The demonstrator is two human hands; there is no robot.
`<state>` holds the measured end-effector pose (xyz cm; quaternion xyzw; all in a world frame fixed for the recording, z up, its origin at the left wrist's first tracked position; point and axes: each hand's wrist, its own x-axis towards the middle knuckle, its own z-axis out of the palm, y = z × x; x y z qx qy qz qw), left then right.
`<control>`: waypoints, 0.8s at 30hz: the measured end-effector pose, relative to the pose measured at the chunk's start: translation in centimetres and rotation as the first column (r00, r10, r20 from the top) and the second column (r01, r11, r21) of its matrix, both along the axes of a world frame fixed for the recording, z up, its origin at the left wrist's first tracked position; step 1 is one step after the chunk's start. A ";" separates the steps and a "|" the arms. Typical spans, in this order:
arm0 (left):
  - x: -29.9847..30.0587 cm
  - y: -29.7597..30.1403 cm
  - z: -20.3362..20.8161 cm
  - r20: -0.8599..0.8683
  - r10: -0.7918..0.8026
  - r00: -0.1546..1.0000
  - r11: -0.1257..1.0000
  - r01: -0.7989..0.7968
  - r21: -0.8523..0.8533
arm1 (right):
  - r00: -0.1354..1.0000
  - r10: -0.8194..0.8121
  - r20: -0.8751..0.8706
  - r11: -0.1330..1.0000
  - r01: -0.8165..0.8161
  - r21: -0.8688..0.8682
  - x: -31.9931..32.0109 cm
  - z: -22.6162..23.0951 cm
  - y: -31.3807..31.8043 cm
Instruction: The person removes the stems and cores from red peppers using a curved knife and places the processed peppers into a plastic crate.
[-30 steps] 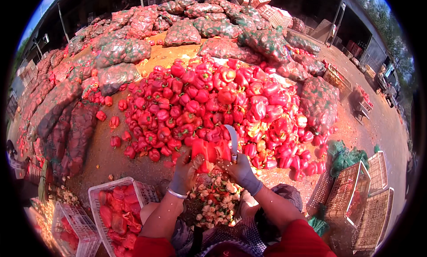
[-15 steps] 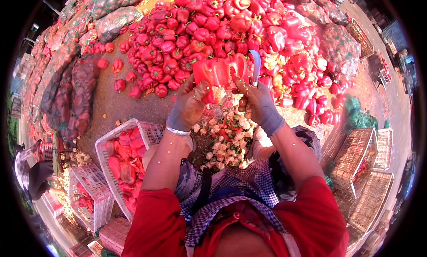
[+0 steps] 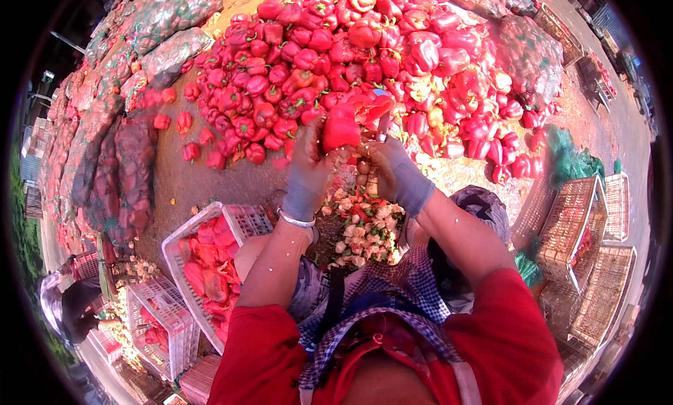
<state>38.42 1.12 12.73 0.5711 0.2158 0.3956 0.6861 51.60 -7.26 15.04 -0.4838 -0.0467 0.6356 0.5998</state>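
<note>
My left hand, in a greyish work glove with bare-looking fingertips, grips a cut red bell pepper. Close beside it, my gloved right hand holds a knife upright; much of its blade is hidden or lost in glare. An opened section of red pepper flesh stands above my right fingers, touching the knife. Whether it is still joined to the pepper in my left hand, I cannot tell. Below both hands lies a heap of cut-out pepper cores, between my feet.
A large pile of whole red peppers rises ahead. At my left stands a white crate of cut pepper pieces, with another crate behind. Full mesh sacks line the far left; stacked crates and green netting are at right.
The opened pepper has been turned and folded inward as my hands came closer together. The knife's curved blade, plain before, is now mostly hidden. The view has shifted slightly.
</note>
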 end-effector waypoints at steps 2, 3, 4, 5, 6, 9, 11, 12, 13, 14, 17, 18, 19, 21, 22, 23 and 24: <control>0.0 -0.1 0.1 0.016 -0.015 1.000 1.000 0.016 -0.014 | 1.000 0.028 -0.015 1.000 -0.028 -0.002 0.2 -0.7 0.0; 0.0 -0.2 0.4 0.025 -0.016 1.000 1.000 0.016 -0.008 | 0.999 0.044 -0.020 0.999 -0.044 -0.004 0.2 -0.8 0.0; 0.0 -0.3 0.5 0.034 -0.017 0.999 1.000 0.017 -0.002 | 0.999 0.046 -0.018 0.999 -0.046 0.002 0.2 -0.9 0.0; 0.0 -0.2 0.4 0.020 -0.006 1.000 1.000 0.006 0.015 | 0.999 0.047 -0.016 0.999 -0.047 0.007 0.1 -0.9 0.1; 0.0 -0.1 0.2 0.007 0.005 1.000 1.000 -0.006 0.030 | 0.999 0.051 -0.013 0.999 -0.051 0.012 0.0 -0.9 0.0; -0.2 0.0 0.2 0.092 -0.032 0.995 0.999 0.035 -0.033 | 0.993 0.119 0.001 0.992 -0.119 0.036 -0.4 -0.9 -0.2; -0.3 0.0 0.5 0.162 -0.051 0.985 0.994 0.066 -0.091 | 0.993 0.117 0.020 0.993 -0.117 -0.007 -0.7 -0.8 0.0; -0.3 0.0 0.7 0.184 -0.045 0.982 0.992 0.066 -0.111 | 0.992 0.120 0.031 0.993 -0.119 -0.026 -0.9 -0.7 0.1; -0.4 0.1 0.8 0.205 -0.039 0.978 0.989 0.067 -0.131 | 0.991 0.123 0.058 0.992 -0.124 0.016 -1.0 -0.4 0.0; -0.4 0.0 1.0 0.246 -0.040 0.968 0.982 0.084 -0.170 | 0.988 0.125 0.085 0.990 -0.130 0.058 -1.1 0.0 -0.4; -0.3 -0.2 1.5 0.360 -0.035 0.932 0.953 0.140 -0.270 | 0.999 0.039 -0.001 0.995 -0.039 0.088 -1.4 -0.1 -0.3; -0.3 -0.3 1.7 0.389 -0.030 0.921 0.943 0.155 -0.294 | 0.998 -0.008 -0.058 0.997 0.012 0.077 -1.4 -0.4 -0.2; -0.3 -0.3 1.8 0.418 -0.024 0.908 0.932 0.172 -0.318 | 0.997 -0.016 -0.075 0.995 0.023 0.098 -1.4 -0.6 -0.1; -0.5 0.2 1.0 0.485 -0.038 0.874 0.908 0.233 -0.348 | 0.993 -0.029 -0.112 0.989 0.045 0.138 -1.4 -1.1 -0.1; -0.6 0.4 0.8 0.518 -0.043 0.854 0.895 0.263 -0.360 | 0.989 -0.043 -0.139 0.987 0.064 0.147 -1.4 -1.0 -0.1; -0.7 0.5 0.6 0.521 -0.026 0.853 0.887 0.261 -0.382 | 0.984 -0.058 -0.166 0.984 0.084 0.157 -1.5 -0.9 -0.1; -0.7 0.6 0.5 0.524 -0.008 0.852 0.878 0.257 -0.404 | 0.979 -0.071 -0.193 0.981 0.103 0.165 -1.5 -0.8 -0.1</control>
